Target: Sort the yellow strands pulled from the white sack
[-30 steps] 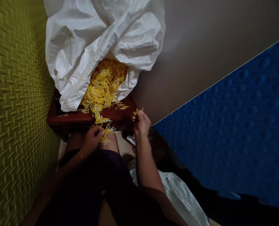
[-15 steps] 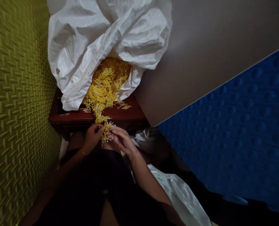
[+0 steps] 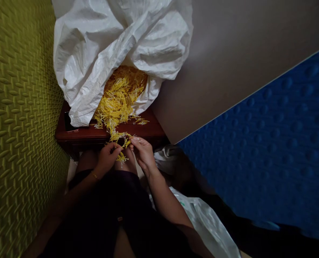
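Note:
A tangled chain of thin yellow strands with whitish tips (image 3: 118,136) hangs over the front edge of a dark red wooden stand. It runs up to a large heap of the same yellow strands (image 3: 119,95) at the mouth of a white woven sack (image 3: 95,53). My left hand (image 3: 107,157) pinches the hanging strands above my lap, and a tuft dangles below its fingertips. Just to the right, my right hand (image 3: 145,153) has thumb and forefinger closed on the upper part of the same clump. Whether the strands are wire or cord, I cannot tell.
The dark red stand (image 3: 100,133) bears the sack, a dark flat object (image 3: 70,122) at left and a few loose strands (image 3: 141,121). A yellow-green textured mat (image 3: 17,125) rises at left, a grey panel and blue bumpy mat (image 3: 269,143) at right. White plastic (image 3: 202,218) lies low right.
My right hand has moved slightly up and right, its fingers now pinching strands and drawing them apart from the clump. My left hand has stayed nearly in place, still gripping.

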Motion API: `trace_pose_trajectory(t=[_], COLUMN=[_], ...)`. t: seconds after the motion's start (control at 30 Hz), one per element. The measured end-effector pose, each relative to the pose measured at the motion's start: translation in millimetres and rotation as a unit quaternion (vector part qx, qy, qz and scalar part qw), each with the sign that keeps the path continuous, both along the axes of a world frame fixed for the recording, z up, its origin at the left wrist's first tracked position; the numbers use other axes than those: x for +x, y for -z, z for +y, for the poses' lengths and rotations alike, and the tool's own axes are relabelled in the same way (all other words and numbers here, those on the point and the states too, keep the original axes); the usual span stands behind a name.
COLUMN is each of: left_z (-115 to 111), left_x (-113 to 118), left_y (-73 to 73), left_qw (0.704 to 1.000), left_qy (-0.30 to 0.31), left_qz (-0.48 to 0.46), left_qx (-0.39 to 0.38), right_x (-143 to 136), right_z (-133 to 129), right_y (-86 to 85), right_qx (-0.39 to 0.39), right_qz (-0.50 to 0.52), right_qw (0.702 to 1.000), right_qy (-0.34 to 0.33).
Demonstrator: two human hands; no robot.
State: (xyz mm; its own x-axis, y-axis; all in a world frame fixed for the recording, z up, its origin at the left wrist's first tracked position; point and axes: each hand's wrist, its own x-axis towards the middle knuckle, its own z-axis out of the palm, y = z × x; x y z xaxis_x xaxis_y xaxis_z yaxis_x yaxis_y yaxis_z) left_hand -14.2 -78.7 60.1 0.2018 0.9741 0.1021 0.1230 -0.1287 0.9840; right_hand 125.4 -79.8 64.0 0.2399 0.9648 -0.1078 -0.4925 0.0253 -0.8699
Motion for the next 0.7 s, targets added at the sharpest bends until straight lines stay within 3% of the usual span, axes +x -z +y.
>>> trace_pose_trajectory(t=[0.33, 0.5, 0.57, 0.7], left_z=[0, -3, -1, 4], left_x=[5, -5, -8, -7], left_y=[8.8, 6.0, 5.4, 7.6], left_qw=[0.999, 0.995, 0.991, 0.990], left_qy=[0.010, -0.019, -0.045, -0.055], left_qz=[-0.035, -0.085, -0.106, -0.114], left_qx=[-0.035, -0.057, -0.063, -0.067], right_x=[8, 55, 69, 53], right_z=[21, 43, 45, 27], right_y=[19.8, 23.1, 19.3, 15.5], right_qx=[0.045, 0.045, 0.022, -0.033], right_qz=[-0.057, -0.073, -0.073, -0.076], right_qw=[0.994, 0.968, 0.978, 0.996], right_qy=[0.087, 0.236, 0.194, -0.018])
